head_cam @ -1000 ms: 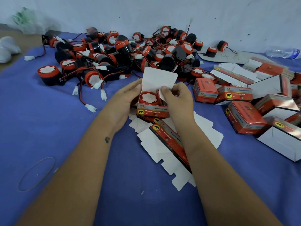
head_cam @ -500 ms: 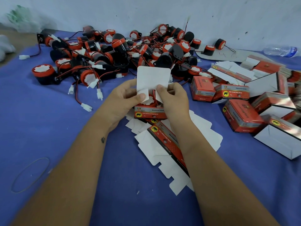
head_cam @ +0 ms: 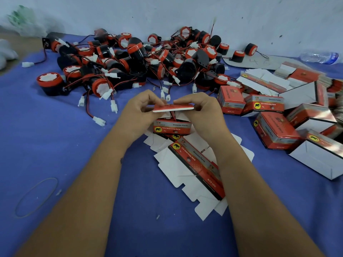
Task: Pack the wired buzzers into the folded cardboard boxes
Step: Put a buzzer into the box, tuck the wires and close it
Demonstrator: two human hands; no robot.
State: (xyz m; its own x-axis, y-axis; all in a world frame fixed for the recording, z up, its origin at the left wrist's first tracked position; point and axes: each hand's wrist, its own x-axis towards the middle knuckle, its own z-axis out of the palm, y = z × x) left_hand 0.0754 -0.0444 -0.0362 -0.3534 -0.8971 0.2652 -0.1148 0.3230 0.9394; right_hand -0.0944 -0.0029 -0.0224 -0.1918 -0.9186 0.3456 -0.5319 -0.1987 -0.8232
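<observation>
A small red cardboard box [head_cam: 171, 127] stands at the middle of the blue cloth on a pile of flat box blanks [head_cam: 193, 164]. Its red top flap [head_cam: 173, 108] is bent forward over the opening. My left hand [head_cam: 143, 110] pinches the flap's left end and my right hand [head_cam: 201, 108] pinches its right end. White side tabs and a red wire show in the gap under the flap. The buzzer inside is hidden. A big heap of black-and-red wired buzzers [head_cam: 141, 65] lies behind the hands.
Closed red boxes [head_cam: 274, 132] and folded open ones [head_cam: 319, 158] crowd the right side. A rubber band [head_cam: 36, 197] lies front left. A plastic water bottle [head_cam: 319, 57] lies by the wall, back right. White plastic bags [head_cam: 7, 52] sit far left.
The upright white-faced top flap has been folded forward and down over the box opening. Both hands shifted from the side tabs to the ends of the flap.
</observation>
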